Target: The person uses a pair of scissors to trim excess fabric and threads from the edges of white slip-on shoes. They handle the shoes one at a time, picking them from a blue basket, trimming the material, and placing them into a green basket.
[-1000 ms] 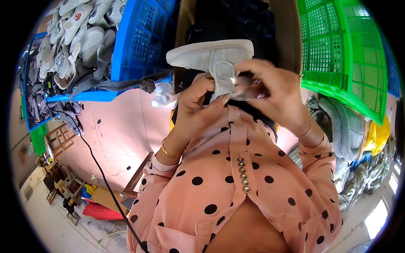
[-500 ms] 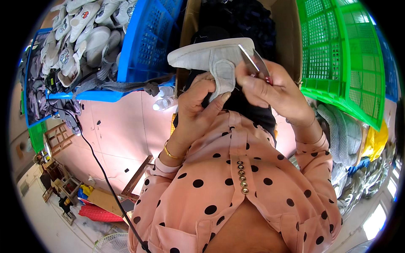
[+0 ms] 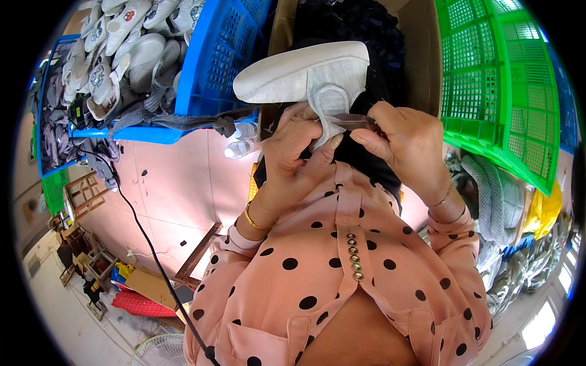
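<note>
A pale grey-white shoe (image 3: 281, 76) is held up in front of me, its toe pointing left and its wide strap hanging down toward me. My left hand (image 3: 295, 145) is closed on it, fingers and thumb pinching the strap's lower part. In my right hand (image 3: 410, 139) is a pair of scissors (image 3: 351, 121), mostly covered by my fingers. The metal blades point left and lie against the strap, just above my left thumb. Whether a thread or an edge sits between the blades, I cannot tell.
A blue crate (image 3: 223, 58) at the left stands beside a heap of pale shoes (image 3: 137, 46). Dark pieces fill a cardboard box (image 3: 423, 73) ahead. Green crates (image 3: 473, 79) stand at the right. A black cable (image 3: 143, 232) runs down the left; plastic bottles (image 3: 241, 148) stand near the blue crate.
The scissors have moved from beside the shoe's heel down to the strap, and their blades have come closer together. The shoe has tilted, showing more of its sole edge.
</note>
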`<state>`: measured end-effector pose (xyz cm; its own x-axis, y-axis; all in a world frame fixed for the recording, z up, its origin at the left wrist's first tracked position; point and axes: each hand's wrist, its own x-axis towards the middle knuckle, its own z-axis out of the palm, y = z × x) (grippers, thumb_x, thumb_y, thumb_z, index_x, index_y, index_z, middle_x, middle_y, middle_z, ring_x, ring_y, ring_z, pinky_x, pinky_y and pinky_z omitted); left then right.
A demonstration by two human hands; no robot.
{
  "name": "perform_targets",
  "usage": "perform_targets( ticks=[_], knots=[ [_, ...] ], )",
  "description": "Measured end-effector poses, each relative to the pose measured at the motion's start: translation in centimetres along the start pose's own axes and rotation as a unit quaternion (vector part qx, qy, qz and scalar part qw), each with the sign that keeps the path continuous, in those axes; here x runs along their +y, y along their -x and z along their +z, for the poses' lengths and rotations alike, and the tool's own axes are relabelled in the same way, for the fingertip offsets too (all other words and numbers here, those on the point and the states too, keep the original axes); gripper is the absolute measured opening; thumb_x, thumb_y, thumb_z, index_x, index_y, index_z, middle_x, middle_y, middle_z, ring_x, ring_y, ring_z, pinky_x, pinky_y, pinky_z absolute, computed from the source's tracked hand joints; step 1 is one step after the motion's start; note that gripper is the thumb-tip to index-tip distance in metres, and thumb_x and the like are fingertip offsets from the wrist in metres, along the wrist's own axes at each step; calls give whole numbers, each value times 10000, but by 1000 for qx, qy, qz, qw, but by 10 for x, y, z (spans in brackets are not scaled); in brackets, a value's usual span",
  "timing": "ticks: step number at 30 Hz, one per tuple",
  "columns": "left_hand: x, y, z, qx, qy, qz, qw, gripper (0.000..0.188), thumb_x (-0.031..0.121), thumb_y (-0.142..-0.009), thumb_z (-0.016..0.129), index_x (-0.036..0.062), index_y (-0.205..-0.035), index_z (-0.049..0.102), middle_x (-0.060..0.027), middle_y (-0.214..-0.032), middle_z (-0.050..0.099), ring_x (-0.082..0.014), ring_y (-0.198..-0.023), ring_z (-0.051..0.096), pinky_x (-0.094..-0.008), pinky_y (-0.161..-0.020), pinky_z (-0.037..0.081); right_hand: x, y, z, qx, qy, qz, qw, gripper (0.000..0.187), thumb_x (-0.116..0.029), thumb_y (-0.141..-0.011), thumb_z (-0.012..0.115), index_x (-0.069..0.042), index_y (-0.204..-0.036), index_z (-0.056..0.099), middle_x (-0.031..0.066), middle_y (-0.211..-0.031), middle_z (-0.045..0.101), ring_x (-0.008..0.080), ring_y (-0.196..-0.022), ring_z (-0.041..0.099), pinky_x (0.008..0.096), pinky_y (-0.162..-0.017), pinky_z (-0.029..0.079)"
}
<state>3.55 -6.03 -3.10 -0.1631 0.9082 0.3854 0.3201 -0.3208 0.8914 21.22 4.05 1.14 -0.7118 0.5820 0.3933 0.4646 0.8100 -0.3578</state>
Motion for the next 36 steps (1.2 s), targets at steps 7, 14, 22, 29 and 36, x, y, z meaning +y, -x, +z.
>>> perform_targets(
  ticks=[7, 14, 22, 29, 36],
  knots=[
    [1, -2, 4, 24, -54, 35, 998, 165, -2, -770, 740, 0, -889, 625, -156, -1020, 676, -339, -988, 593, -376, -842, 467, -3, 3, -2, -18, -7, 5, 1000, 383, -431, -821, 707, -112, -712, 524, 31, -509, 476, 205, -457, 531, 316, -417, 400],
    [5, -5, 6, 29, -78, 44, 996, 169, -21, -758, 736, 10, -863, 608, -186, -1059, 671, -333, -989, 599, -353, -805, 485, -9, 6, 0, -26, -53, 47, 997, 386, -428, -859, 677, -99, -714, 535, 54, -510, 488, 220, -447, 528, 324, -413, 396],
    [6, -5, 5, 20, -99, 58, 993, 169, -26, -754, 725, 4, -882, 618, -182, -1085, 662, -331, -1000, 587, -353, -808, 484, -13, 10, 7, -50, -159, 129, 978, 406, -426, -917, 619, -84, -711, 551, 81, -525, 512, 276, -450, 529, 352, -411, 393],
    [7, -3, 5, 22, -91, 45, 995, 187, -23, -743, 718, 6, -901, 623, -179, -1093, 661, -339, -1006, 584, -375, -824, 481, -17, 8, 8, -24, -95, 101, 990, 413, -426, -896, 641, -94, -692, 505, 71, -514, 494, 257, -444, 521, 345, -402, 386],
    [10, -4, 6, 29, -151, 58, 986, 205, -24, -730, 723, 4, -910, 630, -183, -1087, 666, -347, -1003, 596, -385, -834, 475, -19, 5, 6, -11, -25, 72, 997, 424, -389, -871, 682, -101, -654, 460, 60, -496, 468, 243, -432, 510, 337, -396, 379]
  ],
)
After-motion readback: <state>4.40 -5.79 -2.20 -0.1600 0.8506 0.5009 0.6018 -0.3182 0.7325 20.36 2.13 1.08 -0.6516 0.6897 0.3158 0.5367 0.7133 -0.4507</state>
